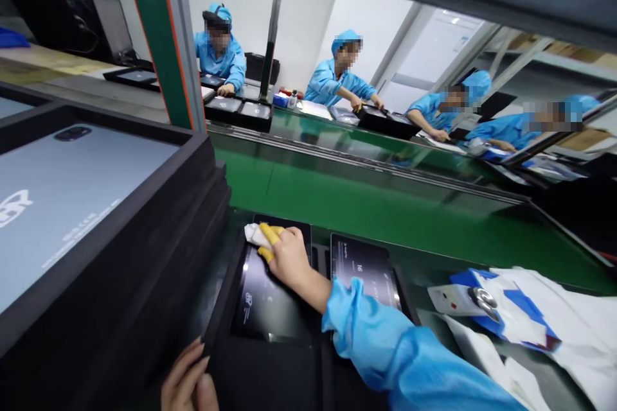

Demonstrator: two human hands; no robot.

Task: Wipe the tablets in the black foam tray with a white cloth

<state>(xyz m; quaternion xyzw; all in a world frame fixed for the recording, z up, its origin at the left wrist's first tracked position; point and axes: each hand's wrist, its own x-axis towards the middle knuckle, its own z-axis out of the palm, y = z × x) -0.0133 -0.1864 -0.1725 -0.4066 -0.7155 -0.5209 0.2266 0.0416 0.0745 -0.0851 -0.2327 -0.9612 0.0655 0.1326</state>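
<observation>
My right hand (288, 255), in a blue sleeve with yellow finger cots, presses a small white cloth (254, 234) onto the back of a dark tablet (265, 298). That tablet lies in the left slot of a black foam tray (270, 372). A second tablet (365, 268) with a lit screen lies in the right slot beside it. My left hand (189, 380) rests at the bottom edge against the tray's near left corner, fingers curled on its rim.
A tall stack of black trays (120, 282) stands at my left, a grey tablet back (62, 199) on top. A green conveyor belt (366, 205) runs behind. White and blue bags (540, 321) lie at the right. Several workers in blue coats sit across the belt.
</observation>
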